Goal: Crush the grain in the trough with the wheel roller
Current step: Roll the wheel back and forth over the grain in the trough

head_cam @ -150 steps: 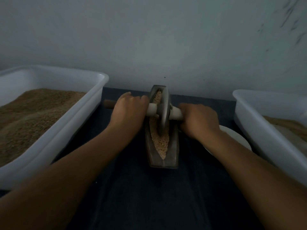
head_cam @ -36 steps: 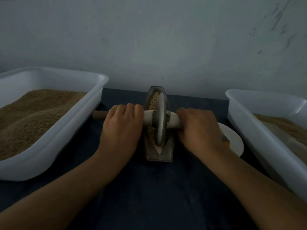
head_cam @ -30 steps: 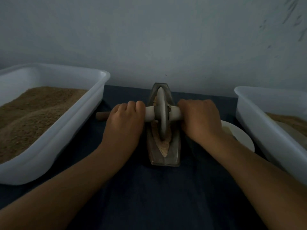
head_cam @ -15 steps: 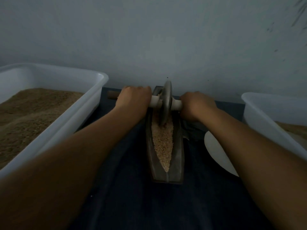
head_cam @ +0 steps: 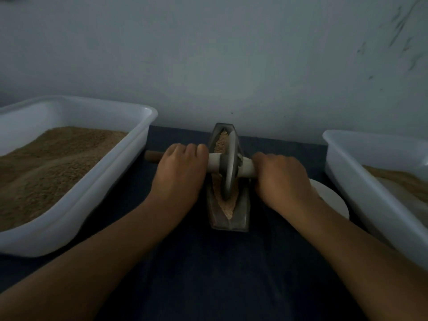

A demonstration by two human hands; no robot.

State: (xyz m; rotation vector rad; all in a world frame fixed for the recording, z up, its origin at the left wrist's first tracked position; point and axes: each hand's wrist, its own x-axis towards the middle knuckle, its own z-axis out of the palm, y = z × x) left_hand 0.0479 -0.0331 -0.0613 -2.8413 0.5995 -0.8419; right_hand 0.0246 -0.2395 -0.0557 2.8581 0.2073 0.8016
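Observation:
A dark boat-shaped trough (head_cam: pixel 242 218) lies lengthwise on the dark cloth in the middle. Tan grain (head_cam: pixel 229 210) fills its groove. The metal wheel roller (head_cam: pixel 229 167) stands upright in the groove, around the trough's middle. Its axle runs left to right. My left hand (head_cam: pixel 179 174) grips the axle left of the wheel, and the brown axle end (head_cam: pixel 151 156) sticks out past it. My right hand (head_cam: pixel 281 179) grips the axle on the right side. The grain under the wheel is hidden.
A white tub (head_cam: pixel 76 198) heaped with brown grain stands at the left. Another white tub (head_cam: pixel 370 195) with grain stands at the right edge. A white plate (head_cam: pixel 328 198) lies between the trough and the right tub. A pale wall rises right behind the trough.
Half a second ago the wheel was at the trough's far end with my arms stretched out. Both hands have since drawn it back towards me, to the trough's middle.

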